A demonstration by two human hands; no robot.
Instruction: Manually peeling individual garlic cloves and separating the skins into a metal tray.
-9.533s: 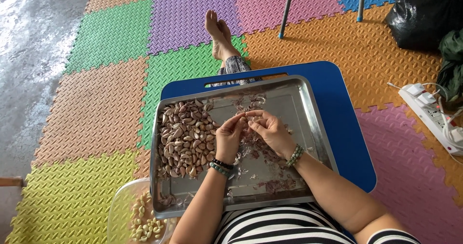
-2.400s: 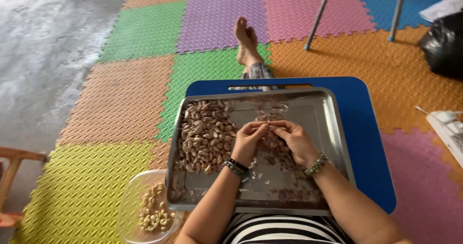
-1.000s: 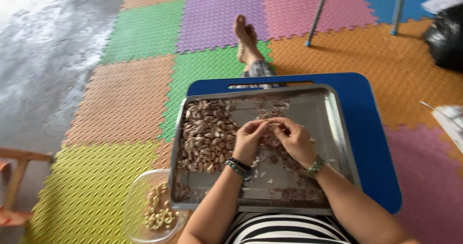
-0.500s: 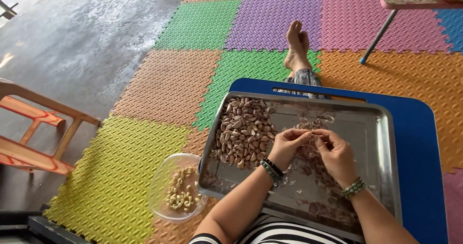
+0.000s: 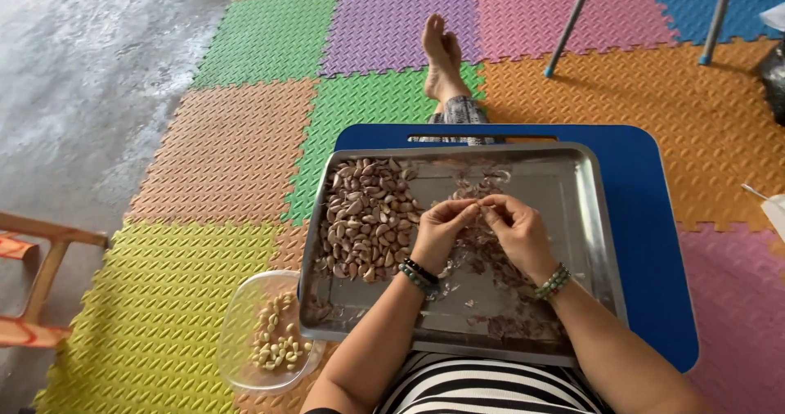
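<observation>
We saw the left hand (image 5: 441, 232) and right hand (image 5: 517, 232) meet over the middle of the steel tray (image 5: 590, 218), fingertips pinched together on one small garlic clove (image 5: 479, 207). Unpeeled cloves (image 5: 364, 218) lay heaped in the tray's left part, peeled ones in the clear bowl (image 5: 237, 340) beside it.

View swings since half second ago: metal tray (image 5: 589, 218) and blue desk (image 5: 654, 242) sit nearer frame centre, orange chair (image 5: 37, 283) slides to left edge, showing less. Table legs (image 5: 568, 25) re-enter at top right, feet (image 5: 441, 54) higher in frame. Plastic bowl (image 5: 245, 340) now at lower left, more visible than 9.5 s ago. Left hand (image 5: 441, 230) and right hand (image 5: 515, 230) hold same fingertip-to-fingertip pinch; piece between them too small to tell.
</observation>
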